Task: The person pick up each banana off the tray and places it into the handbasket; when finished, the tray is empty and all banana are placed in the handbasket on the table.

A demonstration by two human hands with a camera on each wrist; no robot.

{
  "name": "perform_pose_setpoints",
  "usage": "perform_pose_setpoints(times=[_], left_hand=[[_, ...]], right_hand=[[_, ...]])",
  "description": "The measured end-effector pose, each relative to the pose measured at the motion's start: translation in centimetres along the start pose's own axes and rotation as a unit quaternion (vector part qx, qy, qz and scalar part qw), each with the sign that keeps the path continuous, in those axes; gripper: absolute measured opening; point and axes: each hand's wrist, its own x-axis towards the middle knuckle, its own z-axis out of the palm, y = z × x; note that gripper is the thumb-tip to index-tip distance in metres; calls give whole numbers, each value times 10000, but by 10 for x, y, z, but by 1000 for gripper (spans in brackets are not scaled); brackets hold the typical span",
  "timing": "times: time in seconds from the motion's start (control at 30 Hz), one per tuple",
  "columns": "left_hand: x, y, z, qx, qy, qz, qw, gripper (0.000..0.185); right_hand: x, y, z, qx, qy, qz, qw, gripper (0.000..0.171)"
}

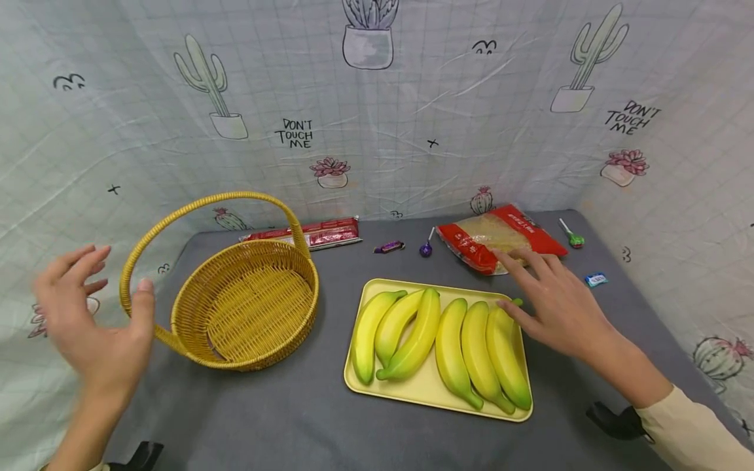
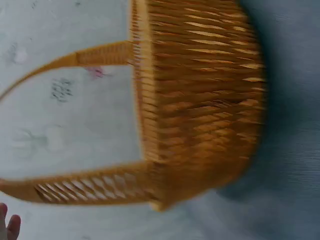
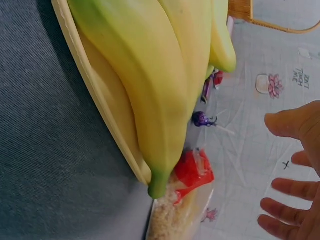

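Bananas [image 1: 438, 343], six yellow ones with green tips, lie side by side on a yellow tray [image 1: 432, 391] at the near right of the grey worktop [image 1: 330, 418]; the right hand [image 1: 559, 304] hovers spread and empty over the rightmost one. To lift it cleanly, wrap the fingers round its middle, clear of its neighbour. The left hand [image 1: 97, 327] is wide and empty beside the handle of the wicker basket [image 1: 247, 307] at left.

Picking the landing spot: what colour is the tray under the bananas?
Pale yellow tray, clearest in the head view.
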Motion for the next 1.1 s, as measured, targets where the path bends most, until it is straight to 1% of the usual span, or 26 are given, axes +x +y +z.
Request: perform_pose_setpoints(times=[0.07, 0.13, 0.2, 0.3, 0.37, 0.5, 0.57, 0.67, 0.77, 0.9, 1.0, 1.1], left_hand=[[-10, -14, -8, -217, -75, -348, 9991, 48], [-19, -29, -15, -411, -177, -704, 9965, 48], [-28, -43, -21, -561, -333, -926, 9936, 49], [-39, -57, -24, -748, -456, -1192, 9890, 46], [-44, -62, -24, -913, -541, -1199, 9871, 44], [-50, -67, -21, -1226, -519, -1164, 9842, 39], [-52, -67, -20, -1214, -552, -1113, 9848, 37], [-53, -63, -19, -1192, -589, -1020, 9859, 33], [-54, -54, -17, -1214, -585, -941, 9864, 28], [-57, -43, -13, -1299, -390, -926, 9864, 24], [-60, -47, -9, -1218, -236, -933, 9879, 24], [-63, -57, -8, -949, -175, -910, 9912, 24]], right_hand=[[-2, -1, 0, 44, 0, 72, 10000, 90], [-4, -2, 1, 92, -18, 132, 9999, 87], [-6, -3, 1, 129, -54, 191, 9997, 85], [-10, -4, 3, 139, -131, 265, 9995, 81], [-13, -4, 4, 125, -178, 293, 9993, 80], [-17, -6, 6, 158, -226, 324, 9991, 80], [-19, -6, 7, 190, -241, 361, 9989, 80], [-22, -8, 8, 223, -268, 455, 9984, 80], [-26, -9, 8, 215, -343, 555, 9976, 78], [-31, -11, 10, 195, -531, 746, 9956, 77], [-33, -13, 12, 163, -726, 929, 9929, 76], [-35, -16, 14, 104, -873, 1099, 9900, 75]])
